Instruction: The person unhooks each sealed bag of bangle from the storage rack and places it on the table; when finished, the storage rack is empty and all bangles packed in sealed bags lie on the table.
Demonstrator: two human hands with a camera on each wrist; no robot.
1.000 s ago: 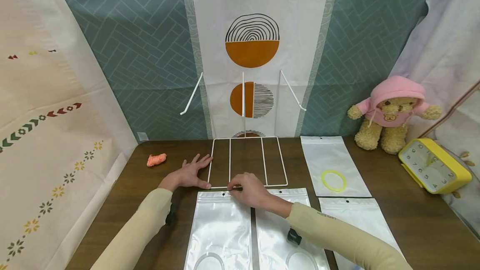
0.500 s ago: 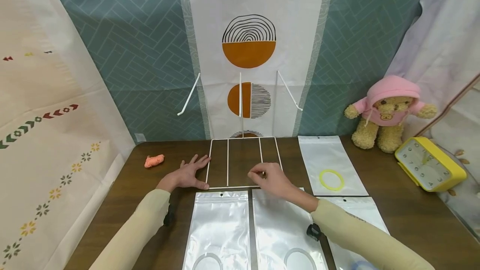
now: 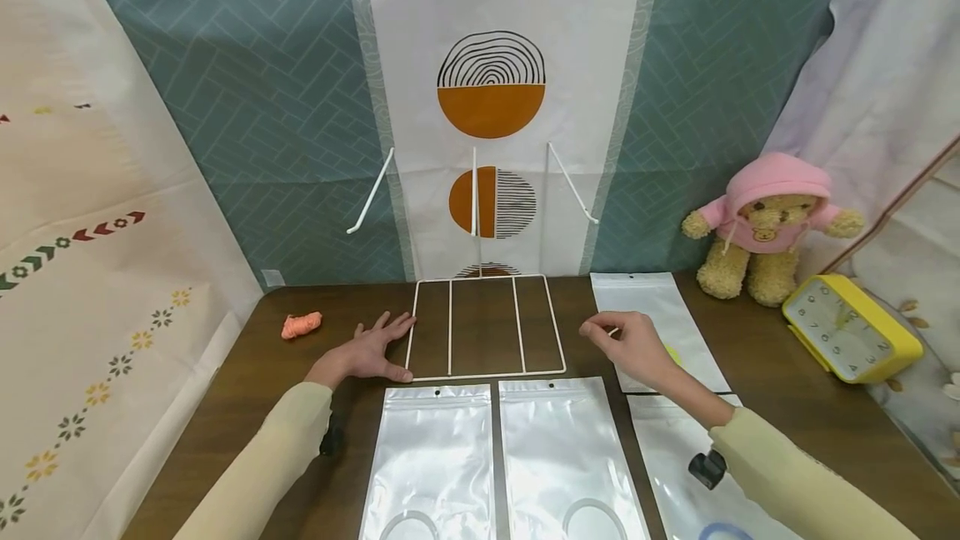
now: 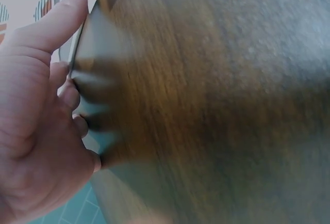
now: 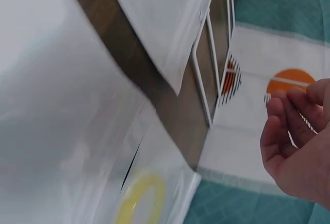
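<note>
A white wire display rack [image 3: 450, 327] stands at the back of the table, its upright hooks in front of the patterned cloth. My left hand [image 3: 371, 352] lies with fingers spread against the left side of its base, thumb at the front corner. In the left wrist view, that hand [image 4: 44, 115] has its fingertips along the wire. My right hand [image 3: 630, 347] hovers right of the rack, partly over the upper right zip bag [image 3: 637, 294]. Its fingers curl loosely toward the thumb, and nothing shows between them in the right wrist view.
Two silvery zip bags with pale rings, a left bag [image 3: 431, 448] and a middle bag [image 3: 566, 440], lie before the rack. Another bag [image 3: 675, 457] holds a blue ring [image 3: 723, 530]. Orange yarn [image 3: 302, 325] lies left; a teddy bear [image 3: 768, 227] and yellow alarm clock [image 3: 855, 327] are right.
My right hand has moved right, from the rack's front edge across its base to beside the right-hand bags. My left hand has kept its place at the rack; the view has shifted slightly.
</note>
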